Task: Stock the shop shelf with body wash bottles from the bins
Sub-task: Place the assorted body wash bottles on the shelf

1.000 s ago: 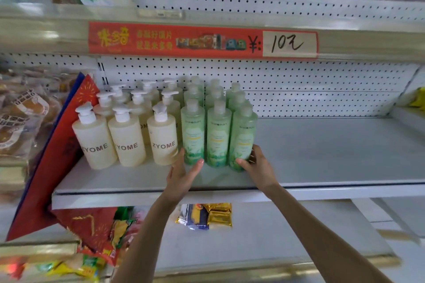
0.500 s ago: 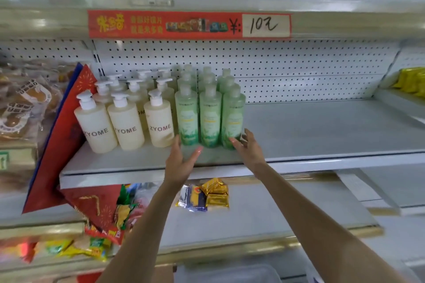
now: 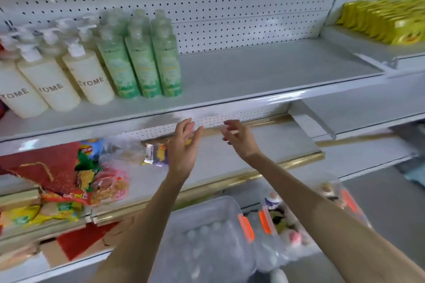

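Note:
Green body wash bottles (image 3: 142, 62) stand in rows on the white shelf (image 3: 264, 76), right of cream ZYOME pump bottles (image 3: 89, 78). My left hand (image 3: 184, 145) and my right hand (image 3: 236, 138) hang empty in front of the shelf's lip, below the bottles, fingers relaxed, palms facing each other. A clear bin (image 3: 207, 236) holding pale bottle caps sits on the floor below my arms. A second clear bin (image 3: 287, 230) with orange latches stands to its right, with mixed items inside.
The shelf right of the green bottles is bare. Yellow packets (image 3: 386, 20) fill the neighbouring shelf at the upper right. Snack bags (image 3: 99, 181) and a red bag (image 3: 39, 167) lie on the lower shelf at the left.
Both hands have drawn back and down from the green bottles to below the shelf edge. The view has tilted downward, bringing the floor bins into sight.

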`<state>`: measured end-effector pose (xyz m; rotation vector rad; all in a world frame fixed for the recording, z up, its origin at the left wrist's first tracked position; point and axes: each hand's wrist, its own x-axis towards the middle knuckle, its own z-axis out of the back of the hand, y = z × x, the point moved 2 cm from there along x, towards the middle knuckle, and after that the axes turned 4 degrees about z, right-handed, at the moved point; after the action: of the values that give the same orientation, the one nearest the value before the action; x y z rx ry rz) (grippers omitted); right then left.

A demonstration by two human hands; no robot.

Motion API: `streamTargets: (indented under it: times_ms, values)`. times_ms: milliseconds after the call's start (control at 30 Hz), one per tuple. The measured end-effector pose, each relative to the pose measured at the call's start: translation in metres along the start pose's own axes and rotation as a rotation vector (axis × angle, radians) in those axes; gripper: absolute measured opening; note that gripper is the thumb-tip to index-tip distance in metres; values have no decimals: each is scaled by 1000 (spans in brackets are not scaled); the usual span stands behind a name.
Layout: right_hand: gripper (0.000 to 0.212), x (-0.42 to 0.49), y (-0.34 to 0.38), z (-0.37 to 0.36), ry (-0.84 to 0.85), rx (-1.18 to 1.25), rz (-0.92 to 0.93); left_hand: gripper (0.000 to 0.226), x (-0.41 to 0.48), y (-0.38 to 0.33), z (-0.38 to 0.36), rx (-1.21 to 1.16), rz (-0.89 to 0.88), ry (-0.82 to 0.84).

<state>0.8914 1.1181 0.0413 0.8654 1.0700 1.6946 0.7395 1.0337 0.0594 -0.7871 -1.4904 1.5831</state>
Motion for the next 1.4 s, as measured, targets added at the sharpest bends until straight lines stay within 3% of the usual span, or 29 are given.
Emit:
streamTargets:
  times_ms: [100, 367, 633, 800, 933, 1133, 1233, 1333, 1400]
  values:
    - [30, -27, -47, 35, 24, -34, -108, 25, -18, 26, -43, 58, 68, 88]
    - [26, -71, -156, 159, 8, -67, -333, 38, -75, 79, -167, 240, 333, 293]
    - [32, -79, -256, 245, 52, -58, -483, 38, -105, 123, -244, 298, 492, 329]
    - [35, -111, -328, 255, 198, -74, -586, 29, -145, 160, -285, 267, 681, 306]
    - [24, -137, -365, 250, 282, -95, -624, 32, -189, 190, -298, 293, 801, 340]
    - [52, -158, -404, 222, 253, -105, -632, 41, -209, 212, -300, 377, 912, 387]
    - [54, -167, -415, 209, 242, -107, -657, 25, -206, 221, -306, 455, 942, 467]
    - [53, -167, -422, 205, 191, -186, -570, 46, -202, 230, -317, 454, 976, 507]
    - [49, -168, -426, 204, 167, -232, -544, 80, -199, 234, -324, 422, 1015, 492]
